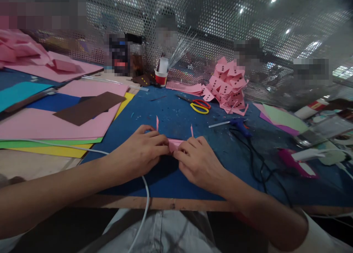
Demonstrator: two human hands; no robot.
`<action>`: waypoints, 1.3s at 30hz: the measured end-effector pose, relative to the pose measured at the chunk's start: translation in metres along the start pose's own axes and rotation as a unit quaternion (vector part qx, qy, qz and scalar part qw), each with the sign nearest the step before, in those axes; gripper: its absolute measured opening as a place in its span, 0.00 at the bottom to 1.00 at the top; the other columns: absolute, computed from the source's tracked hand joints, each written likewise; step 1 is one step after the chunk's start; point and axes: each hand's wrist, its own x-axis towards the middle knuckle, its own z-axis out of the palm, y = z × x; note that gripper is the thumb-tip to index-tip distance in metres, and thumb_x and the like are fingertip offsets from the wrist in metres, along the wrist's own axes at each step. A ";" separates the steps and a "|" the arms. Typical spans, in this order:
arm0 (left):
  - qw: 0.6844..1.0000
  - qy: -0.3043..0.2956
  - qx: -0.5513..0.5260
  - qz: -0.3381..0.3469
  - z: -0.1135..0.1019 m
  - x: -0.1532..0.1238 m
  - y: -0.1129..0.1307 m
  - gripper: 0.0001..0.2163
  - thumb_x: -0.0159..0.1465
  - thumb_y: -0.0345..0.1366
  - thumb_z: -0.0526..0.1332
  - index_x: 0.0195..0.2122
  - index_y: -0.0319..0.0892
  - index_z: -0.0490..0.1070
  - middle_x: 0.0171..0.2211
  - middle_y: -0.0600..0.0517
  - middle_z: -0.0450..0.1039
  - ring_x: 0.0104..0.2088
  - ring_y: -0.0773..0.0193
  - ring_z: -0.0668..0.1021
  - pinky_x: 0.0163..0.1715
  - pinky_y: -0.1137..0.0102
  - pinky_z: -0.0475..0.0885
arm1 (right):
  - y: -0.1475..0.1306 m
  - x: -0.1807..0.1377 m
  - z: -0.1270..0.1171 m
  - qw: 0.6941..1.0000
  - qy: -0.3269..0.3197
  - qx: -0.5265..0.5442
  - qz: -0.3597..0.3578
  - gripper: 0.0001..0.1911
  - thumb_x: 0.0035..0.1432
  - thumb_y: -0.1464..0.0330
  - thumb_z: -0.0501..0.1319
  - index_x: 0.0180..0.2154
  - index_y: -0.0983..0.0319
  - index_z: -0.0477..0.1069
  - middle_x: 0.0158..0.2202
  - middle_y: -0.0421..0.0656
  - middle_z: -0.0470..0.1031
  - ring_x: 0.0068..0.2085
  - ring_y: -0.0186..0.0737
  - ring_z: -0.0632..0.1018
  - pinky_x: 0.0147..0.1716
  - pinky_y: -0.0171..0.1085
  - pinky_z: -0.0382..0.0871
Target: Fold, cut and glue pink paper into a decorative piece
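A folded piece of pink paper is held between my two hands over the blue mat. My left hand pinches its left end, fingers closed. On the other end my right hand is closed too, fingertips bent against the paper. Two thin pink strips stick up beyond my fingers, one by each hand; most of the piece is hidden. Past the hands lie scissors with red and yellow handles. To their right is a blue glue gun with a clear glue stick at its back.
Folded pink pieces with black dots are heaped at the back right. Coloured sheets with a brown strip lie left. A cup stands by the perforated metal screen. A white cable runs under my left arm; black cord lies right.
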 end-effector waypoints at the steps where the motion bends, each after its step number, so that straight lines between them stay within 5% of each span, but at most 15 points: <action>1: 1.000 -0.002 0.006 0.010 -0.001 0.000 -0.001 0.14 0.64 0.24 0.53 0.40 0.47 0.75 0.41 0.51 0.78 0.42 0.57 0.78 0.51 0.56 0.61 | 0.001 0.000 -0.001 1.000 -0.004 -0.003 -0.007 0.08 0.66 0.71 0.56 0.43 0.60 0.73 0.40 0.45 0.73 0.43 0.46 0.67 0.42 0.46 0.56; 7: 0.997 -0.022 0.031 0.064 -0.006 -0.004 -0.007 0.14 0.67 0.25 0.53 0.44 0.47 0.75 0.44 0.50 0.79 0.44 0.58 0.78 0.54 0.57 0.62 | 0.002 0.001 -0.004 0.999 -0.004 -0.021 -0.039 0.07 0.67 0.71 0.56 0.42 0.61 0.73 0.38 0.44 0.74 0.42 0.45 0.68 0.41 0.45 0.57; 33: 0.998 -0.021 -0.006 0.060 -0.008 -0.006 -0.008 0.12 0.66 0.23 0.56 0.43 0.43 0.77 0.41 0.49 0.81 0.44 0.59 0.80 0.51 0.63 0.68 | 0.014 -0.005 -0.006 0.995 0.031 -0.045 -0.078 0.09 0.64 0.73 0.56 0.31 0.61 0.72 0.30 0.43 0.72 0.35 0.42 0.66 0.35 0.44 0.54; 39: 0.998 -0.028 0.005 0.047 -0.006 -0.007 -0.008 0.10 0.67 0.24 0.55 0.37 0.42 0.75 0.39 0.48 0.80 0.41 0.57 0.79 0.48 0.62 0.69 | 0.020 -0.010 -0.004 0.991 0.127 -0.034 0.035 0.11 0.60 0.75 0.56 0.26 0.61 0.68 0.26 0.42 0.71 0.31 0.39 0.68 0.34 0.42 0.55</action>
